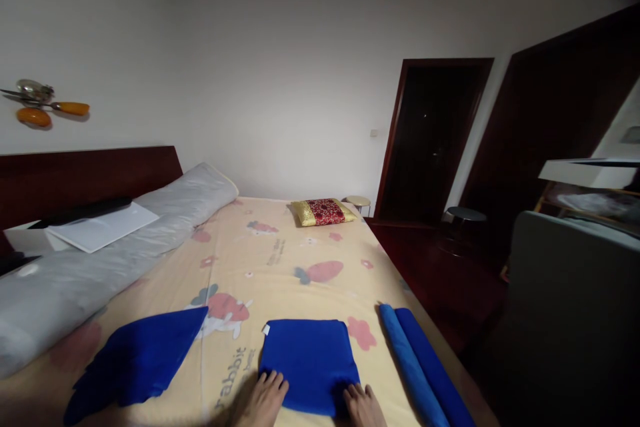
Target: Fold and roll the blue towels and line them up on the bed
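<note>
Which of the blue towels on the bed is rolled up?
The blue towel roll at the bed's right edge. The middle folded towel lies flat under both hands, and the left towel lies loosely folded.

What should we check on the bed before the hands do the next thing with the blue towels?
1. Both hands on the folded towel: ok; left hand and right hand touch its near edge.
2. Folded towel lies flat and square: ok.
3. Two rolled towels lie side by side, to the right, near the bed's edge: ok.
4. Loose towel on the left neatly folded: not ok; it lies askew with uneven layers.
5. Bed sheet smooth under the towels: ok.
6. Hands gripping the cloth or only resting on it: cannot tell.
</note>
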The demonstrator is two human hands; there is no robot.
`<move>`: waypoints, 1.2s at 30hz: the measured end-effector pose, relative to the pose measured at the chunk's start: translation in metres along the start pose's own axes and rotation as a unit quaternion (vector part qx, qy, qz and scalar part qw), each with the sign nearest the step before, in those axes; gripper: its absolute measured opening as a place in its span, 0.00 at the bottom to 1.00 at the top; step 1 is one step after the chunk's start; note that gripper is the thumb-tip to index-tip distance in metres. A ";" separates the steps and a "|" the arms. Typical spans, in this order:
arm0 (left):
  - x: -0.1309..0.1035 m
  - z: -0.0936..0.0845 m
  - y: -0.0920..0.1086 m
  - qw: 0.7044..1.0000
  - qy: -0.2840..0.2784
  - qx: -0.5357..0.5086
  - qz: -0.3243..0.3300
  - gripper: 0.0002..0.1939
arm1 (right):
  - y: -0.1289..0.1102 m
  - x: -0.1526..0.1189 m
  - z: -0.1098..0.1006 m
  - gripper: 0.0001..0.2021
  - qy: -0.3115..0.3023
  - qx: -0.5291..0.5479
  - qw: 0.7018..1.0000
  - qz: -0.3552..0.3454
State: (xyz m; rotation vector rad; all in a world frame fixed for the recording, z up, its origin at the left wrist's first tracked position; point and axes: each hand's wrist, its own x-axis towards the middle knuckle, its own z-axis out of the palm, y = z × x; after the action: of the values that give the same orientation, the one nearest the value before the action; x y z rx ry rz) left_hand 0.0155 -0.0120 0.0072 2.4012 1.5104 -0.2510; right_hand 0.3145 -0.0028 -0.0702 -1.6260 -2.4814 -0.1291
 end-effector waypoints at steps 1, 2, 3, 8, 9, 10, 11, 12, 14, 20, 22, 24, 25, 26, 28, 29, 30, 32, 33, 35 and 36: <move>0.001 0.001 0.000 1.000 0.007 -0.002 -0.009 0.37 | -0.001 0.001 -0.002 0.18 -0.007 0.001 1.000 0.011; 0.001 0.001 0.000 1.000 0.014 -0.006 -0.019 0.37 | -0.002 0.001 -0.004 0.17 -0.016 0.005 1.000 0.023; 0.001 0.001 0.001 0.999 0.022 -0.012 -0.031 0.36 | -0.004 0.001 -0.006 0.17 -0.028 0.012 0.999 0.033; -0.004 -0.003 0.005 0.996 0.023 -0.034 -0.078 0.28 | -0.010 -0.002 -0.008 0.19 -0.094 0.038 0.993 0.060; -0.005 -0.001 0.004 0.996 0.021 -0.036 -0.075 0.28 | -0.011 -0.003 -0.007 0.19 -0.098 0.037 0.993 0.062; -0.005 0.001 0.004 0.997 0.021 -0.041 -0.069 0.29 | -0.011 -0.002 -0.007 0.21 -0.098 0.035 0.993 0.063; -0.004 0.004 0.004 0.997 0.021 -0.047 -0.060 0.31 | -0.012 -0.001 -0.007 0.23 -0.095 0.033 0.993 0.064; -0.002 0.007 0.004 0.997 0.019 -0.055 -0.049 0.32 | -0.013 0.000 -0.007 0.25 -0.093 0.033 0.993 0.061; 0.002 0.012 0.008 0.997 0.009 -0.072 -0.023 0.33 | -0.018 0.003 -0.008 0.28 -0.087 0.042 0.995 0.036; 0.004 0.002 0.034 0.991 -0.022 -0.105 0.074 0.32 | -0.030 0.006 -0.008 0.27 -0.057 0.096 0.980 -0.165; 0.000 -0.004 0.032 0.989 -0.044 -0.116 0.084 0.34 | -0.024 0.003 -0.010 0.29 -0.077 0.105 0.980 -0.148; -0.004 -0.010 0.020 0.989 -0.052 -0.119 0.064 0.35 | -0.013 -0.001 -0.017 0.31 -0.116 0.117 0.983 -0.081; -0.006 -0.012 0.012 0.991 -0.049 -0.118 0.043 0.34 | -0.007 -0.002 -0.022 0.33 -0.135 0.123 0.982 -0.042; -0.008 -0.015 0.004 0.992 -0.047 -0.116 0.019 0.34 | -0.001 -0.003 -0.027 0.34 -0.150 0.128 0.980 -0.007; -0.010 -0.019 -0.012 0.993 -0.044 -0.105 -0.027 0.34 | 0.007 -0.004 -0.038 0.36 -0.167 0.130 0.976 0.045; -0.011 -0.021 -0.019 0.993 -0.044 -0.097 -0.046 0.35 | 0.009 -0.003 -0.043 0.36 -0.172 0.125 0.975 0.062; -0.011 -0.023 -0.024 0.993 -0.043 -0.088 -0.060 0.35 | 0.009 -0.003 -0.046 0.36 -0.176 0.117 0.975 0.074; -0.012 -0.027 -0.029 0.994 -0.031 -0.071 -0.081 0.36 | 0.006 0.000 -0.049 0.35 -0.176 0.089 0.976 0.094; -0.012 -0.028 -0.028 0.994 -0.019 -0.063 -0.090 0.35 | 0.003 0.001 -0.048 0.34 -0.171 0.072 0.977 0.101; -0.011 -0.030 -0.023 0.995 0.014 -0.047 -0.091 0.33 | -0.001 0.003 -0.043 0.33 -0.148 0.042 0.983 0.097; -0.011 -0.030 -0.018 0.995 0.032 -0.041 -0.079 0.32 | -0.002 0.004 -0.039 0.33 -0.129 0.032 0.988 0.082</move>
State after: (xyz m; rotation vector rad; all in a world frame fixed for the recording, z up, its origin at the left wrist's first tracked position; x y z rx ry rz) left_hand -0.0054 -0.0039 0.0363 2.2487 1.7078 -0.1427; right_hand 0.3151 -0.0065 -0.0311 -1.9190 -2.4844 0.1931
